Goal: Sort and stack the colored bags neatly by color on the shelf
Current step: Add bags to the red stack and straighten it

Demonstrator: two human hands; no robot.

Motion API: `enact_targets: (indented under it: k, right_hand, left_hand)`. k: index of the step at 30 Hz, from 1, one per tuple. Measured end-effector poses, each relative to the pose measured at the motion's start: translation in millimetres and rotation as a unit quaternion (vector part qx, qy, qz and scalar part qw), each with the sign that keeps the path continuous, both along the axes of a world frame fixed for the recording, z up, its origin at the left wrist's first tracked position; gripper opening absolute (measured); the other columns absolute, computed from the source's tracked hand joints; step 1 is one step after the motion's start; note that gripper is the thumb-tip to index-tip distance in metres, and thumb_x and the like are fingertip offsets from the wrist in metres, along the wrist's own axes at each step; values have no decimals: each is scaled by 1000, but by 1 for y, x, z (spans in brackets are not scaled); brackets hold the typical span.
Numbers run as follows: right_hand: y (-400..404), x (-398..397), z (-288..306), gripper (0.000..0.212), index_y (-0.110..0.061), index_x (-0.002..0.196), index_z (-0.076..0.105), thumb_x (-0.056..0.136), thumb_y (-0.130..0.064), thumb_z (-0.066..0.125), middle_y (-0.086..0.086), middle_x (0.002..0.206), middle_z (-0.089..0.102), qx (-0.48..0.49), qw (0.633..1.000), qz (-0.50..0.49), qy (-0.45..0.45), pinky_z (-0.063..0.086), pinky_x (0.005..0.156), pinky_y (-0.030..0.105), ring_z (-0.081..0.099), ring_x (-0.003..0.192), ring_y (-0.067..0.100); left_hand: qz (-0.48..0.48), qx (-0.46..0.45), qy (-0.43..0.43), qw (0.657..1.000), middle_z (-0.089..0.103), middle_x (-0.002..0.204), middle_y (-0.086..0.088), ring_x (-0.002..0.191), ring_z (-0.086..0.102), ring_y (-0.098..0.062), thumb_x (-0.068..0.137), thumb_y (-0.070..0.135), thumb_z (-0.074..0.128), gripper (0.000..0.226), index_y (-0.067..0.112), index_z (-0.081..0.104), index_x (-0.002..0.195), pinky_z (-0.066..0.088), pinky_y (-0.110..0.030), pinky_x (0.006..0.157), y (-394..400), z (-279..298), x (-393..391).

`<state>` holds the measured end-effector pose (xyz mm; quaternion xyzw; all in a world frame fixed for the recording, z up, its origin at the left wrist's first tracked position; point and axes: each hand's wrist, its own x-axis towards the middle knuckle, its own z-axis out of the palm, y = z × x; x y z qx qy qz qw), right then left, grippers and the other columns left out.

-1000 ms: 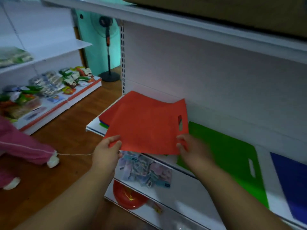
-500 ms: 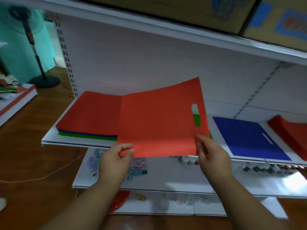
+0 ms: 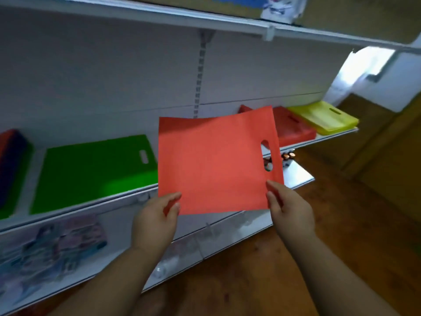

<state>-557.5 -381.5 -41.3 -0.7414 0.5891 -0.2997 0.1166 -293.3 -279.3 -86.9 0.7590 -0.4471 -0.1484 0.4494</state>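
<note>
1. Red bag [image 3: 214, 165]: flat non-woven sheet with a die-cut handle slot at its right edge, held up in the air in front of the shelf [image 3: 91, 207], not resting on anything.
2. Left hand [image 3: 155, 222] pinches the bag's near-left corner, thumb on top. Right hand [image 3: 289, 210] pinches the near-right corner just below the slot.
3. Red stack [image 3: 293, 128] lies far right on the shelf, partly hidden behind the held bag; yellow stack [image 3: 323, 117] sits just beyond it. Green stack [image 3: 91, 172] lies to the left; a dark pile with red on top [image 3: 11, 160] sits at the far-left edge.
4. Likely step: carrying the bag right, to the red stack.
5. Risks: limp fabric held only at two near corners, so the far edge may fold under on landing. Skewed placement would spoil the stack's edges or overlap the yellow stack. Slot orientation could mismatch the stack's.
</note>
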Motion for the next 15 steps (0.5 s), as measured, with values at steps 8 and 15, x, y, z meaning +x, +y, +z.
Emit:
enact_targets:
  k: [8, 15]
  right_hand:
    - [-90, -111, 5, 32, -24, 129, 63, 98, -29, 55, -1, 122, 68, 28, 999, -14, 38, 49, 92, 33, 64, 108, 22]
    - [-181, -123, -4, 33, -24, 130, 62, 100, -31, 51, 0, 123, 68, 52, 998, -34, 22, 48, 91, 31, 63, 109, 23]
  left_hand:
    - [-20, 8, -49, 999, 68, 114, 2, 101, 63, -21, 90, 22, 66, 28, 32, 71, 117, 47, -28, 83, -97, 1, -108]
    - [-37, 16, -104, 994, 68, 112, 1, 94, 66, -21, 92, 24, 63, 27, 28, 69, 118, 48, -30, 78, -199, 7, -118]
